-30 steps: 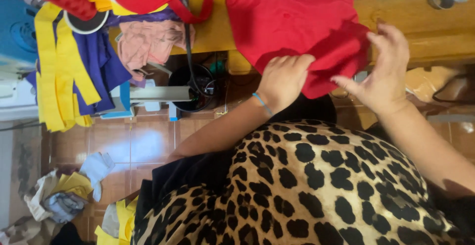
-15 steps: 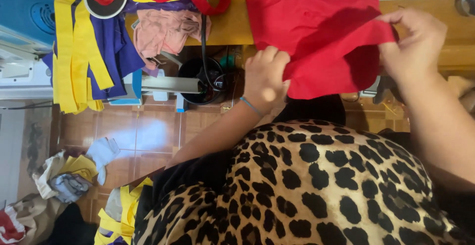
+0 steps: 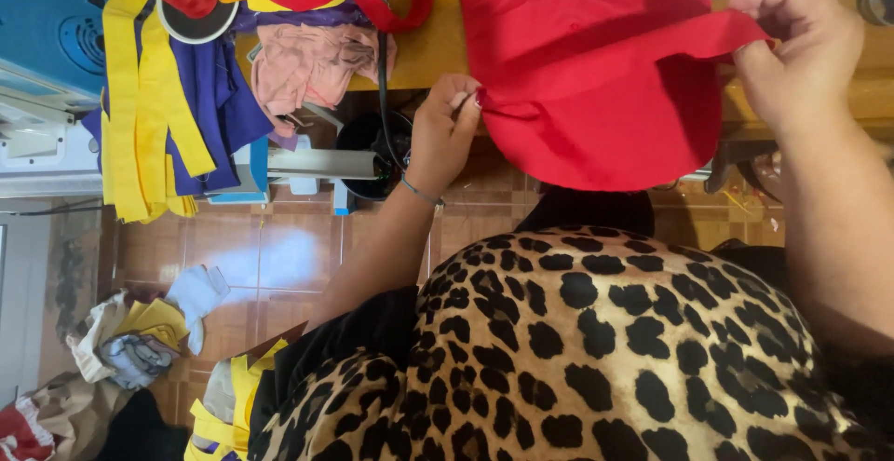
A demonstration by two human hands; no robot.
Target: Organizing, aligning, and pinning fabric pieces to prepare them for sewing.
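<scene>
Pinching a folded edge of smooth red fabric [image 3: 596,88], the left hand [image 3: 442,130] and right hand [image 3: 801,51] clamp fingers at opposite ends, stretching it above the wooden table [image 3: 433,47].

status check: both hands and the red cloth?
Left hand pinching red cloth piece at its edge. Right hand gripping the folded strip end. Cloth pulled taut between them over wooden table. Nothing blocking.
</scene>
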